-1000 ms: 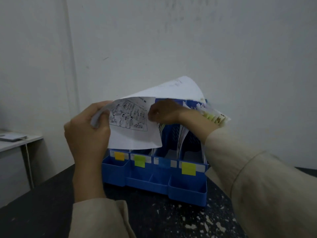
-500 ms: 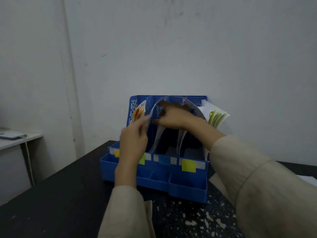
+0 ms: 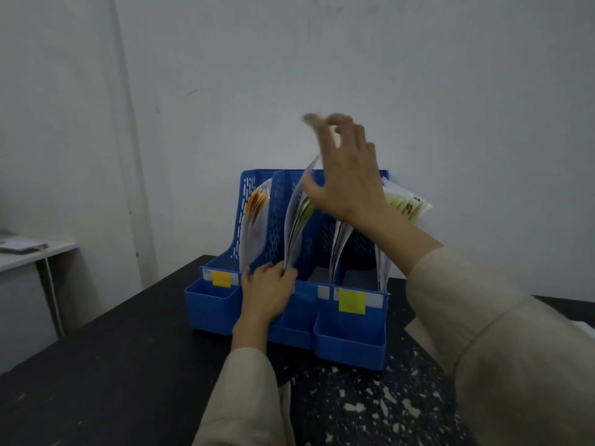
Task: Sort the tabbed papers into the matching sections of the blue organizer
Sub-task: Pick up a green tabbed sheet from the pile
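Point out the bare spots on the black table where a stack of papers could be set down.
Bare black table lies left of the blue organizer, reaching the near edge. The speckled stretch in front is partly taken by sleeves. Right of the organizer is crowded: the right forearm and a sheet cover it.

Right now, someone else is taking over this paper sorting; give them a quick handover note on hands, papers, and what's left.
Left hand: low at the blue organizer front, touching the bottom of the sheets in the second section; grip unclear.
Right hand: raised above the organizer, fingers loose, holding nothing.
Papers stand in all four sections; the orange-tabbed stack is leftmost.
Done: no sheet is in hand now.
Left: settle the second section's sheets; whether more papers wait cannot be seen.
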The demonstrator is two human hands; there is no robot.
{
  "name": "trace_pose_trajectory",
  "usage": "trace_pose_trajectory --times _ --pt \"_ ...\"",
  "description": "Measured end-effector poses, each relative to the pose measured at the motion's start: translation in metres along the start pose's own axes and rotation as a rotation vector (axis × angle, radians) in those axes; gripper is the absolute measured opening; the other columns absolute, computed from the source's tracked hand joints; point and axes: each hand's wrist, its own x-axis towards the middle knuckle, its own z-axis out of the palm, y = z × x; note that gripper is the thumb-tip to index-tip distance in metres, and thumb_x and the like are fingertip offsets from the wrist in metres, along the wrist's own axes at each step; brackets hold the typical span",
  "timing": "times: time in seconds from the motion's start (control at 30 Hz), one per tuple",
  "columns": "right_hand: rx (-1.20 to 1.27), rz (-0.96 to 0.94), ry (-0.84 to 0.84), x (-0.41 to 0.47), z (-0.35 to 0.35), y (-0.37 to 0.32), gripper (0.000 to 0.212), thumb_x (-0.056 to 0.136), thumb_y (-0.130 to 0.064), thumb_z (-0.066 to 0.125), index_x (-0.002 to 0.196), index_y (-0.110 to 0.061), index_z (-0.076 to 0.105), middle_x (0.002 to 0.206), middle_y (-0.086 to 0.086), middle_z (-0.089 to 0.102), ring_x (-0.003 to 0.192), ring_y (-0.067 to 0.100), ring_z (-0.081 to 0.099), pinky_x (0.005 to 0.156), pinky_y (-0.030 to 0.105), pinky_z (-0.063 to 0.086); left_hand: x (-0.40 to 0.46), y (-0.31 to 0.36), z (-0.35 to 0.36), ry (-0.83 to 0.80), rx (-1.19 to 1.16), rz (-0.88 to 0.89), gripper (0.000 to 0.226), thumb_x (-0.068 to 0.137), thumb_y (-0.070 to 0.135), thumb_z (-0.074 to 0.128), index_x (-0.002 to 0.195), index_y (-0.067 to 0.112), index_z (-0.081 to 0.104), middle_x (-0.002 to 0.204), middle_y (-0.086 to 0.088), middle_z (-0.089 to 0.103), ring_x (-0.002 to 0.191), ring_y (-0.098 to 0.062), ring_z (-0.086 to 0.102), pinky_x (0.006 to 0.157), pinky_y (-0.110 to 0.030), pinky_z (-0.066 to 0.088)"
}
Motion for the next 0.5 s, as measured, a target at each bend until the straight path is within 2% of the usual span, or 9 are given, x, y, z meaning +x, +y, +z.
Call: trace_pose_trajectory --times 0.03,0.1,0.17,0.23,0.3,0.33,0.4,0.43,0.5 --pt "-0.11 -0.167 -0.028 -0.001 0.001 -0.002 0.063 0.069 -0.016 0.06 0.131 -0.014 0.049 0.129 0.016 0.047 0.121 0.033 0.043 0.09 0.047 0.04 0.001 -0.001 0.001 -0.019 0.006 -0.003 0.031 0.096 0.032 0.035 0.066 0.027 0.04 0.093 0.0 0.053 0.119 -0.022 0.044 0.113 -0.044 0.01" --pt "-0.302 -0.427 -0.316 -0.006 0.001 -0.011 0.056 0.074 -0.016 0.057 0.129 -0.016 0.051 0.138 0.013 0.045 0.137 0.031 0.03 0.106 0.058 0.022 0.002 -0.004 0.002 -0.015 0.006 0.005 0.028 0.087 0.045 0.037 0.067 0.026 0.04 0.09 0.002 0.05 0.116 -0.023 0.044 0.112 -0.045 0.012" --pt "-0.512 -0.554 -0.613 -0.013 0.007 -0.019 0.049 0.086 -0.024 0.051 0.134 -0.019 0.046 0.145 0.007 0.04 0.145 0.026 0.013 0.111 0.062 -0.002 0.003 -0.005 0.003 0.024 0.025 0.02 0.029 0.075 0.052 0.036 0.066 0.024 0.039 0.089 -0.001 0.051 0.108 -0.025 0.046 0.109 -0.044 0.018" --pt "-0.652 -0.606 -0.736 -0.021 0.017 -0.023 0.039 0.092 -0.025 0.049 0.131 -0.021 0.051 0.137 0.003 0.05 0.144 0.027 0.015 0.106 0.065 -0.011 0.002 -0.005 0.002 0.071 0.003 0.064 0.03 0.077 0.048 0.046 0.062 0.024 0.037 0.078 0.002 0.048 0.095 -0.025 0.047 0.099 -0.043 0.03" --pt "-0.696 -0.618 -0.761 -0.027 0.025 -0.023 0.031 0.094 -0.021 0.049 0.124 -0.02 0.058 0.125 0.002 0.06 0.138 0.029 0.029 0.104 0.067 -0.01 0.0 -0.005 -0.003 0.116 -0.138 0.141 0.025 0.078 0.028 0.06 0.058 0.027 0.046 0.069 0.009 0.047 0.077 -0.019 0.046 0.079 -0.04 0.039" --pt "-0.703 -0.626 -0.755 -0.029 0.028 -0.022 0.028 0.095 -0.019 0.048 0.12 -0.019 0.06 0.12 0.002 0.062 0.133 0.03 0.034 0.105 0.067 -0.009 -0.001 -0.007 -0.005 0.151 -0.244 0.162 0.014 0.077 0.018 0.062 0.066 0.026 0.06 0.076 0.011 0.053 0.077 -0.014 0.048 0.074 -0.036 0.042" --pt "-0.721 -0.654 -0.755 -0.033 0.034 -0.021 0.026 0.097 -0.018 0.046 0.117 -0.019 0.062 0.116 0.003 0.062 0.127 0.03 0.04 0.107 0.066 -0.006 -0.003 -0.015 -0.011 0.251 -0.353 0.115 0.03 0.079 0.002 0.057 0.101 0.017 0.071 0.099 0.008 0.058 0.089 -0.01 0.052 0.078 -0.031 0.046" --pt "-0.727 -0.662 -0.772 -0.035 0.036 -0.021 0.027 0.097 -0.019 0.045 0.119 -0.019 0.061 0.119 0.004 0.06 0.125 0.03 0.043 0.109 0.065 -0.003 -0.004 -0.022 -0.015 0.318 -0.362 0.081 0.036 0.079 -0.001 0.055 0.107 0.016 0.07 0.103 0.006 0.06 0.089 -0.012 0.053 0.077 -0.031 0.048" --pt "-0.719 -0.658 -0.818 -0.038 0.04 -0.024 0.029 0.098 -0.02 0.044 0.125 -0.019 0.057 0.127 0.005 0.055 0.121 0.029 0.047 0.111 0.062 0.007 -0.007 -0.037 -0.02 0.431 -0.353 0.02 0.039 0.077 -0.002 0.052 0.103 0.02 0.072 0.095 -0.001 0.066 0.074 -0.018 0.056 0.068 -0.035 0.05"
